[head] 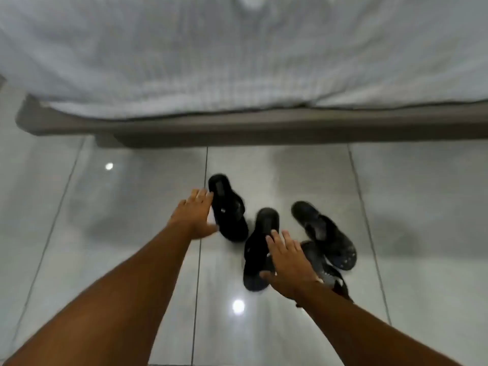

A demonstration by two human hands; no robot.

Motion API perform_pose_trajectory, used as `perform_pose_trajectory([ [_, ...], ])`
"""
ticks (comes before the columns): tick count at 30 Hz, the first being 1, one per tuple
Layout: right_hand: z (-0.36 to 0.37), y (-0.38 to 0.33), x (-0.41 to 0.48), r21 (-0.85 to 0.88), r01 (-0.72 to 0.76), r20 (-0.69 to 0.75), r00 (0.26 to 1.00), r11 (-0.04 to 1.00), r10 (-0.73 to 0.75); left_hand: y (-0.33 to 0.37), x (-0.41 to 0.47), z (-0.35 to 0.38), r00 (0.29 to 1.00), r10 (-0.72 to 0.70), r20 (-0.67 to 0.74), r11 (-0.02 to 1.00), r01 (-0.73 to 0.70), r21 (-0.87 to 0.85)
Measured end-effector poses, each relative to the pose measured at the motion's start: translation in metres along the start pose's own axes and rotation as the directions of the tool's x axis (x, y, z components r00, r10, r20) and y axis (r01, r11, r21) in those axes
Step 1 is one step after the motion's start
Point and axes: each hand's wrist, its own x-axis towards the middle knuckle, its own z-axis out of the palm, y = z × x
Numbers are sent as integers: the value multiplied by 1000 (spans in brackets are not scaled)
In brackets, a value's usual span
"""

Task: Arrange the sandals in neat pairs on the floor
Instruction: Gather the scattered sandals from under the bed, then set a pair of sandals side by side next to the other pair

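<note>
Several black sandals lie scattered on the glossy grey tile floor. One black sandal [228, 207] lies furthest back, and my left hand [194, 213] hovers open at its left side, fingers spread, just touching or nearly touching it. A second black sandal [257, 247] lies in the middle, and my right hand [287, 265] is spread over its right edge without gripping it. A worn, dusty sandal [324, 233] lies to the right. Another dusty sandal [320, 265] is partly hidden under my right hand and wrist.
A bed with a white checked sheet [237, 54] and a grey-brown frame [264, 125] runs across the back, close behind the sandals. Tile floor [105, 220] stretches left and right of the sandals, with ceiling lights reflected in it.
</note>
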Motion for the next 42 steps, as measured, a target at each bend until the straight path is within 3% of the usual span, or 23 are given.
perform_pose_trajectory([
  [2,46,4,49,-21,2,11,1000,1000,-2,-3,51,35,1000,-21,-21,999,20,-50],
  [5,105,15,104,-22,-89,-6,996,996,89,3,118,86,997,-57,61,994,63,-92],
  [7,143,27,118,-40,-152,-15,988,988,151,3,140,130,984,-109,138,985,125,-118],
  [10,169,41,123,-123,-121,-82,990,985,111,-12,135,178,987,-133,89,984,142,-107],
  [13,172,47,119,-117,-113,-120,988,987,99,-34,95,211,998,-54,23,986,57,-157],
  [18,160,36,118,-140,-128,-78,990,982,117,-55,34,249,995,73,63,988,-64,-141],
  [22,165,23,119,-171,-15,-61,998,985,4,-49,31,262,994,103,36,988,-98,-123],
  [27,164,19,117,-166,7,-71,997,986,-19,-49,36,262,990,139,11,990,-139,-20],
  [30,162,29,106,-191,50,-94,993,980,-69,-41,24,260,997,74,-30,996,-72,59],
  [33,154,59,85,-228,44,-184,979,973,-87,-2,-4,260,984,12,-179,998,-24,-63],
  [37,117,134,63,-203,-133,-294,953,970,70,108,-30,269,961,161,-224,966,-200,-163],
  [40,86,196,67,-228,-193,-238,961,954,138,204,-27,280,956,224,-187,917,-272,-292],
  [42,72,231,76,-245,-154,-94,986,957,135,262,-14,286,957,258,-134,901,-289,-323],
])
